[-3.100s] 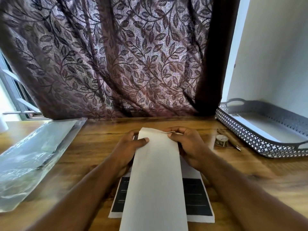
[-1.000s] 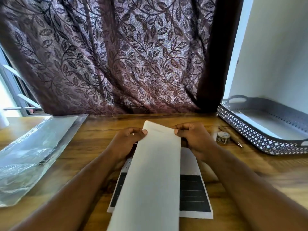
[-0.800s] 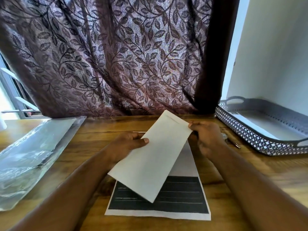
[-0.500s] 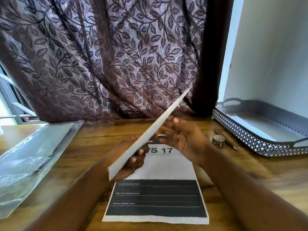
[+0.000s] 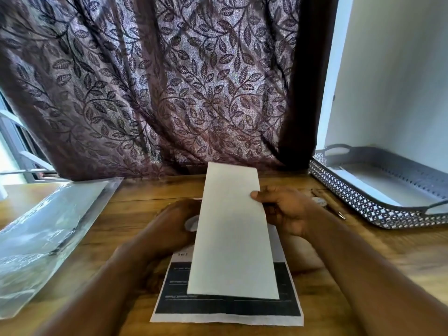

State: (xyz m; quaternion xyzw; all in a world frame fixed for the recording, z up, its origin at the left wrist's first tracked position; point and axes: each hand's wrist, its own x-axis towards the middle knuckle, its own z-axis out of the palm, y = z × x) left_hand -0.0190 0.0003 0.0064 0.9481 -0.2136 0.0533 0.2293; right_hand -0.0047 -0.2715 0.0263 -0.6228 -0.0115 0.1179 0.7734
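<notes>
Head view: the envelope (image 5: 232, 238) hangs over the sheet (image 5: 228, 311) on the counter (image 5: 135, 209). The right hand (image 5: 286, 214) pinches its right edge; the left hand (image 5: 169, 226) reaches under its left edge, grip hidden. Probably early: sheet unfolded, not yet inside.

Ref pt: my right hand (image 5: 286, 212) grip on envelope (image 5: 232, 229).
- Below grip: printed sheet (image 5: 228, 314) lies flat on table (image 5: 145, 200); I can pass over it.
- Right, near: tape roll (image 5: 321, 202) & pen (image 5: 335, 210). Beyond them, tray (image 5: 363, 204) wall blocks low passes.
- Left, past my left hand (image 5: 174, 226): bare wood strip, then plastic bag (image 5: 48, 229).
- Ahead: curtain (image 5: 169, 93) closes off table's far edge.
</notes>
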